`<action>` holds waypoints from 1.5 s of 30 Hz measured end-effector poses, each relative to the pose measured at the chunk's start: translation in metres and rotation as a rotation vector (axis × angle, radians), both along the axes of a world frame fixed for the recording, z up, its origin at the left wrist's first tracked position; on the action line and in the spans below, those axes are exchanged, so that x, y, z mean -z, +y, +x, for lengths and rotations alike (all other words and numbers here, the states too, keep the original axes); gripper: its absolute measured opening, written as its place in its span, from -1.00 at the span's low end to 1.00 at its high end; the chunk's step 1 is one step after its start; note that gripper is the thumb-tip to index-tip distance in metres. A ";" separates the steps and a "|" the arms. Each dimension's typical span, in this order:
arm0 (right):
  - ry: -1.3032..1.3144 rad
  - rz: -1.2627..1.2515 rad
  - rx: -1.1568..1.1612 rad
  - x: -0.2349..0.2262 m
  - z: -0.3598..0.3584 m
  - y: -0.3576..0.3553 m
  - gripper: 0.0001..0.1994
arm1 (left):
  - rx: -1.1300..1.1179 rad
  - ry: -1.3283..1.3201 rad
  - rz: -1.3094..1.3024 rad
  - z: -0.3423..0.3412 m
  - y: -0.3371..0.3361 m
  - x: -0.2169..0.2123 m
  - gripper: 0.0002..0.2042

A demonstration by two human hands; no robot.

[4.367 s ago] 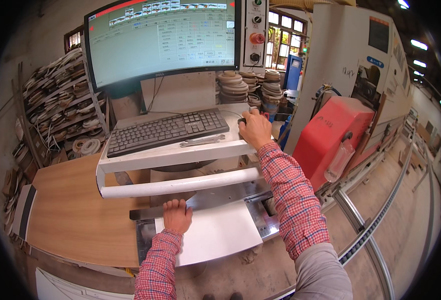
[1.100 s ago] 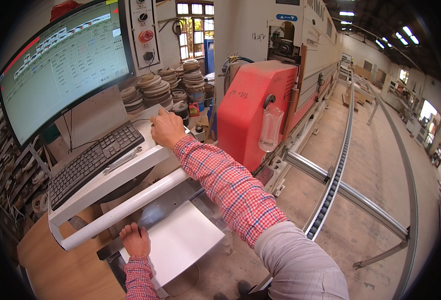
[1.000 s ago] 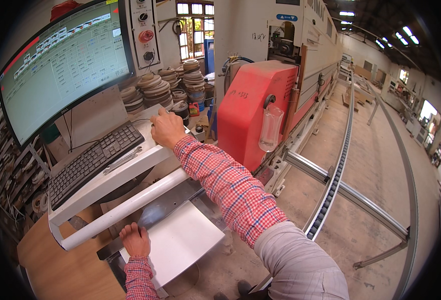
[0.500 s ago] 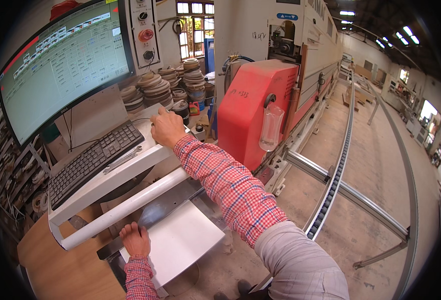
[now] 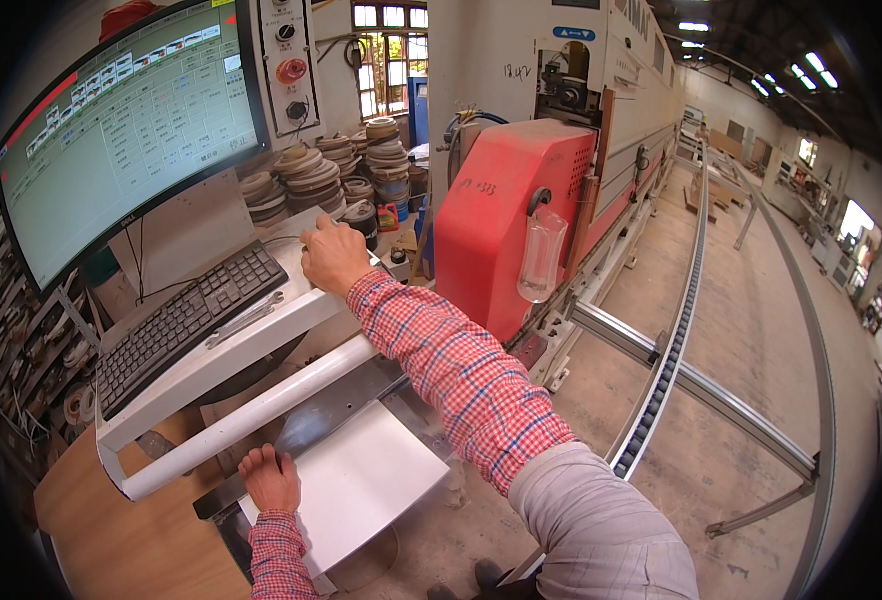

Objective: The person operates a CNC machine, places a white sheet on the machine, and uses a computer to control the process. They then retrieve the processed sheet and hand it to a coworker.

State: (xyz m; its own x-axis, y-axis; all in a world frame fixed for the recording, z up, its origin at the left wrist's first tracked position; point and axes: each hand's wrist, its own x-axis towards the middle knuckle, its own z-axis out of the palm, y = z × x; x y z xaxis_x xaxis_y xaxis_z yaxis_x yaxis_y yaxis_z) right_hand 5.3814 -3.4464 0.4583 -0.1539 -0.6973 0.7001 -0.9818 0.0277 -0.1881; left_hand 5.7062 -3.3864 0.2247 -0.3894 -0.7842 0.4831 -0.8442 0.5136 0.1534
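Note:
My right hand (image 5: 335, 257) curls over a computer mouse at the far right end of a white console shelf; the fingers hide nearly all of it, and a thin cable leads up to them. A black keyboard (image 5: 186, 325) lies left of it, with a metal wrench (image 5: 246, 318) along its near side. Lower down, my left hand (image 5: 270, 480) rests with fingers stretched forward on the left edge of a white board (image 5: 361, 485). This board lies on a metal surface below the shelf's white tubular rail (image 5: 261, 415).
A lit monitor (image 5: 131, 130) stands above the keyboard, beside a control panel with a red button (image 5: 291, 70). Rolls of edging tape (image 5: 311, 180) are stacked behind. To the right are a red machine cover (image 5: 506, 220) with a clear bottle (image 5: 543, 260) hanging, and a roller rail (image 5: 676, 350).

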 end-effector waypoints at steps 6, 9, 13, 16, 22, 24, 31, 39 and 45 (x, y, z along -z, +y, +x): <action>0.011 -0.047 -0.026 0.002 0.012 -0.009 -0.76 | -0.042 -0.001 -0.027 0.013 0.002 0.001 -0.76; 0.049 -0.045 0.028 0.014 -0.009 -0.024 -0.77 | 0.014 0.022 0.179 0.004 -0.004 -0.001 -0.76; 0.053 -0.028 0.051 0.007 -0.013 -0.001 -0.79 | -0.010 -0.012 -0.035 -0.008 -0.005 0.009 -0.75; 0.040 -0.022 -0.004 0.003 -0.005 -0.001 -0.78 | -0.033 -0.019 -0.014 -0.004 -0.003 0.007 -0.73; 0.024 -0.009 -0.024 0.003 -0.002 -0.006 -0.77 | -0.048 -0.020 0.013 0.000 0.002 0.001 -0.72; 0.022 -0.025 -0.029 0.005 -0.004 -0.005 -0.78 | -0.047 -0.022 0.025 -0.002 0.003 -0.001 -0.72; 0.011 -0.043 -0.055 0.004 -0.005 -0.002 -0.79 | -0.029 -0.008 -0.077 -0.003 0.003 0.000 -0.76; -0.008 -0.047 -0.069 0.004 -0.008 -0.001 -0.79 | 0.004 0.057 -0.100 -0.006 0.002 0.000 -0.77; -0.003 -0.049 -0.083 0.008 0.002 -0.008 -0.78 | -0.025 0.024 -0.030 0.004 0.004 -0.003 -0.77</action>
State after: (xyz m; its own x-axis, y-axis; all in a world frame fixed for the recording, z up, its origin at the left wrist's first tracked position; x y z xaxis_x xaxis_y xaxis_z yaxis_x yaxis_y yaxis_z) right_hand 5.3838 -3.4541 0.4505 -0.0994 -0.6727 0.7332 -0.9797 -0.0628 -0.1904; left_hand 5.7097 -3.3827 0.2281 -0.3576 -0.7786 0.5156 -0.8531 0.4970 0.1589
